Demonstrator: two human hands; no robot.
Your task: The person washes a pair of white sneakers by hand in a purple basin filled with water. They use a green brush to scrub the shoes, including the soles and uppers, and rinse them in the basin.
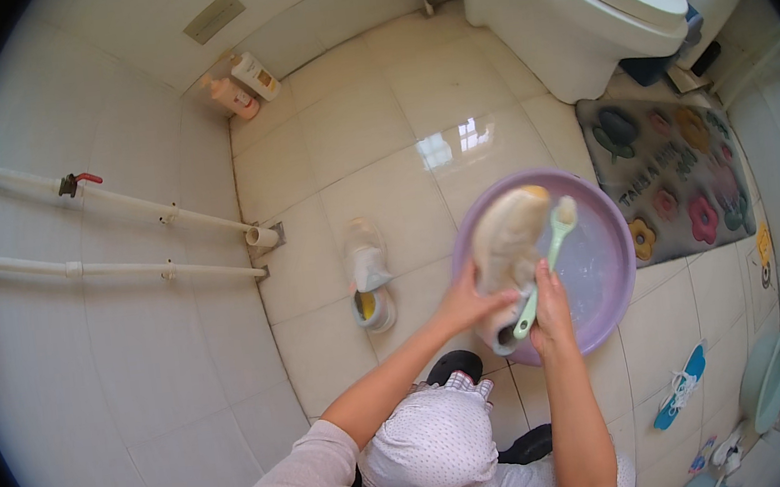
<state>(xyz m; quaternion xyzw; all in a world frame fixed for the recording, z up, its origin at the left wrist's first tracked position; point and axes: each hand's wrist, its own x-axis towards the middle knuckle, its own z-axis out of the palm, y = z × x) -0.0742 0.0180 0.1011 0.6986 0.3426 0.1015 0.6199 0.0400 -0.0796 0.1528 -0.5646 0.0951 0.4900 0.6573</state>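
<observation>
Over a round purple basin point(626, 304) of cloudy water point(590, 279), my left hand point(474, 299) grips a pale shoe point(511, 238) by its side. The shoe is blurred, with its toe pointing away from me and its dark opening towards me. My right hand point(551, 308) is closed around the handle of a light green scrub brush point(555, 244). The brush lies along the shoe's right side with its head up; I cannot tell whether its bristles touch the shoe. Left of the basin, a second pale shoe point(369, 274) with a yellow insole stands on the tiles.
A floral mat point(675, 178) lies beyond the basin, near the toilet point(552, 27). Lower right are a blue insole with white laces point(681, 387) and a green basin point(774, 374). Pipes point(129, 199) run along the left wall; two bottles point(242, 88) stand in the corner.
</observation>
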